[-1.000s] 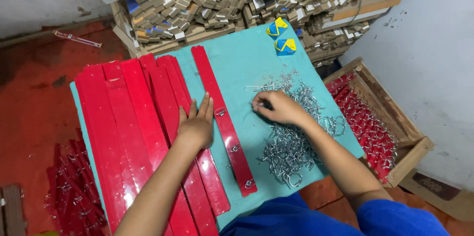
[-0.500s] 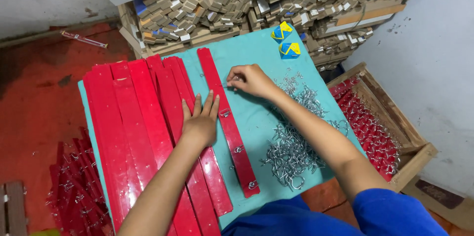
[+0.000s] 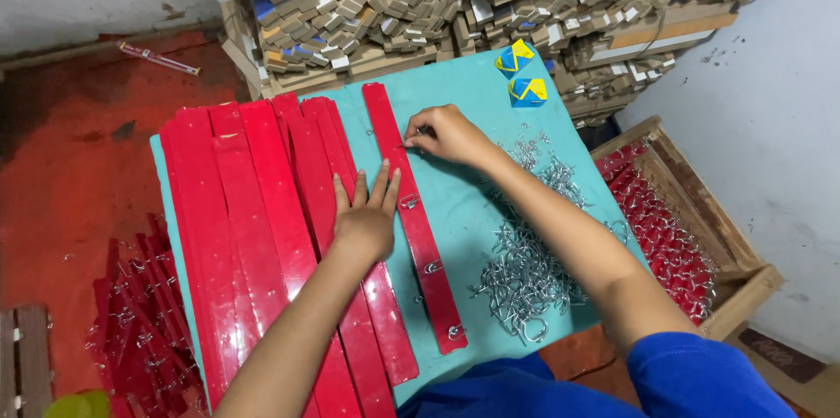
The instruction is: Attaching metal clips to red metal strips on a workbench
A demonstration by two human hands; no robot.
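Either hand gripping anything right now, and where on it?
Right hand pinches something small and metallic at its fingertips against the single red strip; which part cannot be told. Left hand lies flat on the red strips, gripping nothing.

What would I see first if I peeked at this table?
First, the bright red strips lying side by side on the left of the teal table. The left hand presses flat on them, while the right hand pinches something small at the top of one separate red strip with metal hooks. To the right glitters a pile of silver hooks, and a wooden crate beside the table holds more red pieces.
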